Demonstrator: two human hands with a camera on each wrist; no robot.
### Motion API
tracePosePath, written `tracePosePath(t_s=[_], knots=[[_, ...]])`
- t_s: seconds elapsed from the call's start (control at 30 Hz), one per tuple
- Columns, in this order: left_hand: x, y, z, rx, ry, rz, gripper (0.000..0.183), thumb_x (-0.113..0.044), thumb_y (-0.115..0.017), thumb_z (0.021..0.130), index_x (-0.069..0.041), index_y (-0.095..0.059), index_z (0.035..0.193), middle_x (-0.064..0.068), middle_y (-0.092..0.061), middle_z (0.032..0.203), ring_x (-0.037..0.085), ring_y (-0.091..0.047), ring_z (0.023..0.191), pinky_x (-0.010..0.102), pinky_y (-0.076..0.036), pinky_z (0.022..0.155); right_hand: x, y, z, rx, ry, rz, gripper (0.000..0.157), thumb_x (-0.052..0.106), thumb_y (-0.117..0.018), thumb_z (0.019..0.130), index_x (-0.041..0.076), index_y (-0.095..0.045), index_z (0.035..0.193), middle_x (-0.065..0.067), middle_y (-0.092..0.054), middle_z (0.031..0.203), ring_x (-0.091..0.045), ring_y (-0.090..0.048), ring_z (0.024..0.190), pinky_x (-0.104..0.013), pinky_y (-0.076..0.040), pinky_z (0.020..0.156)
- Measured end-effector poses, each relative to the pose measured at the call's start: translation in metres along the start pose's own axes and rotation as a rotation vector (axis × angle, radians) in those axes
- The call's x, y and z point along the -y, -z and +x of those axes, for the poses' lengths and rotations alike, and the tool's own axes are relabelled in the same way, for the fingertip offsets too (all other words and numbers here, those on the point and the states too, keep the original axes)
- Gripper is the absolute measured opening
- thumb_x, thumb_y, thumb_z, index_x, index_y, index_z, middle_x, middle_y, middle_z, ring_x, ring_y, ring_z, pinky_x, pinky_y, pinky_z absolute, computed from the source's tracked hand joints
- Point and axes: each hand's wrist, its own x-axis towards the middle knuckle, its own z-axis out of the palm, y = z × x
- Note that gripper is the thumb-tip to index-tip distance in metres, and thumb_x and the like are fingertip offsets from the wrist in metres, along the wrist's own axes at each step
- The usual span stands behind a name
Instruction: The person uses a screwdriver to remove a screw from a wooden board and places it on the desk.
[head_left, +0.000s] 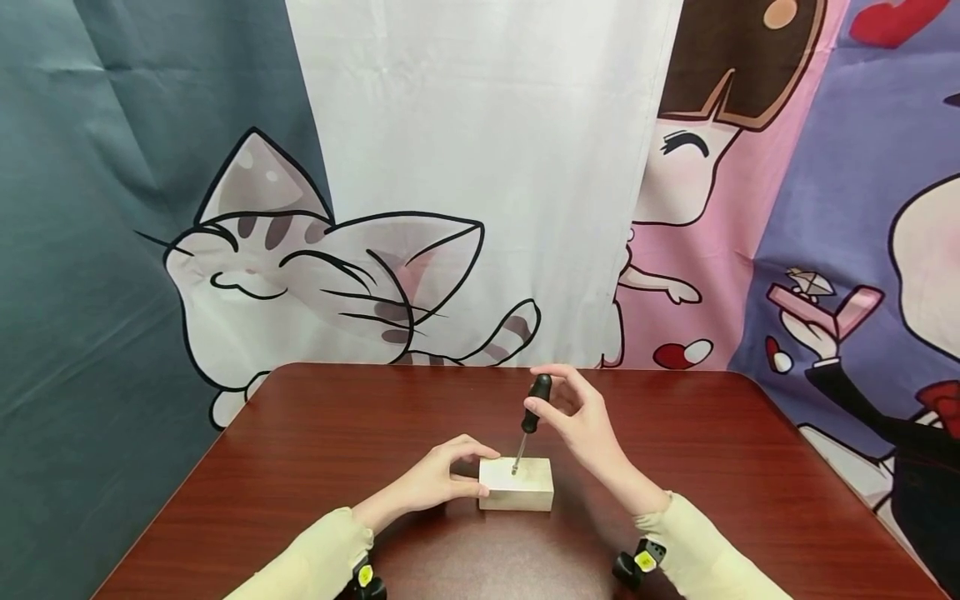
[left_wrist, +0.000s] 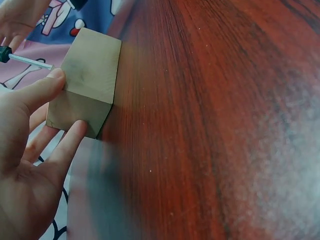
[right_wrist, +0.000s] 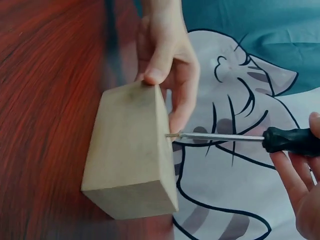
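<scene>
The left hand (head_left: 435, 478) grips one end of a wooden block (head_left: 517, 500) on the table (head_left: 300, 467), while the right hand (head_left: 583, 421) pinches a slightly tilted screwdriver (head_left: 536, 404), its tip meeting what seems a small screw (right_wrist: 171, 135) in the block's top.

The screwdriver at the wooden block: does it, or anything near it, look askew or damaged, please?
The screwdriver leans somewhat from upright in the head view, its tip at a screw standing partly out of the wooden block. Nothing looks spilled or clearly damaged.
</scene>
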Motion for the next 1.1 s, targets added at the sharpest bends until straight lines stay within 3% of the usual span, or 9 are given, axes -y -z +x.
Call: tracePosePath(t_s=[0.27,0.5,0.63,0.8,0.87,0.93,1.1], knots=[[0.002,0.001,-0.001,0.011,-0.021,0.035,0.046,-0.023,-0.079,0.084,-0.019,-0.064,0.127,0.005,-0.061,0.122,0.02,-0.053,0.112,0.023,-0.057,0.086,-0.002,0.005,0.001,0.079,0.006,0.054,0.04,0.008,-0.07,0.091,0.011,-0.061,0.131,-0.007,-0.073,0.105,-0.015,-0.072,0.087,-0.037,-0.063,0.073],[0.002,0.001,-0.001,0.001,-0.024,0.078,0.047,-0.027,-0.08,0.083,-0.019,-0.065,0.127,0.003,-0.062,0.12,0.017,-0.057,0.11,0.026,-0.057,0.088,-0.008,0.008,0.0,0.198,0.095,0.145,0.044,0.0,-0.055,0.099,0.004,-0.043,0.141,-0.007,-0.07,0.12,-0.026,-0.071,0.105,-0.036,-0.062,0.083],[0.001,0.001,0.0,-0.007,-0.019,0.076,0.047,-0.026,-0.081,0.083,-0.019,-0.065,0.127,0.003,-0.061,0.118,0.016,-0.058,0.11,0.026,-0.057,0.088,-0.008,0.002,-0.002,0.112,0.098,0.072,0.041,0.002,-0.061,0.096,0.003,-0.045,0.133,-0.002,-0.065,0.122,-0.018,-0.071,0.103,-0.031,-0.062,0.078],[0.0,0.001,0.0,-0.01,-0.019,0.092,0.047,-0.028,-0.081,0.083,-0.021,-0.065,0.126,0.002,-0.061,0.117,0.016,-0.058,0.109,0.029,-0.057,0.09,-0.003,-0.004,-0.002,-0.045,0.023,-0.081,0.044,0.007,-0.076,0.085,0.014,-0.058,0.125,-0.007,-0.065,0.103,-0.012,-0.068,0.069,-0.028,-0.059,0.062],[0.001,0.001,0.0,-0.012,-0.02,0.1,0.047,-0.029,-0.081,0.082,-0.021,-0.065,0.126,0.001,-0.062,0.117,0.015,-0.058,0.109,0.028,-0.056,0.091,-0.001,-0.004,-0.001,-0.055,0.01,-0.078,0.044,0.005,-0.077,0.084,0.016,-0.059,0.124,-0.009,-0.066,0.094,-0.016,-0.067,0.062,-0.027,-0.058,0.062],[0.001,0.001,0.0,-0.012,-0.02,0.101,0.047,-0.029,-0.081,0.082,-0.022,-0.065,0.126,0.0,-0.062,0.117,0.015,-0.058,0.109,0.028,-0.055,0.092,0.001,-0.003,0.001,-0.048,0.01,-0.058,0.044,0.003,-0.077,0.084,0.014,-0.06,0.123,-0.009,-0.066,0.09,-0.017,-0.067,0.066,-0.026,-0.058,0.065],[0.004,0.002,0.0,-0.009,-0.013,0.093,0.047,-0.029,-0.081,0.083,-0.023,-0.065,0.126,0.0,-0.062,0.118,0.015,-0.058,0.11,0.029,-0.054,0.093,0.001,0.0,0.002,-0.013,0.012,-0.02,0.04,0.003,-0.076,0.085,0.008,-0.061,0.122,0.001,-0.066,0.086,-0.01,-0.068,0.073,-0.025,-0.058,0.068]])
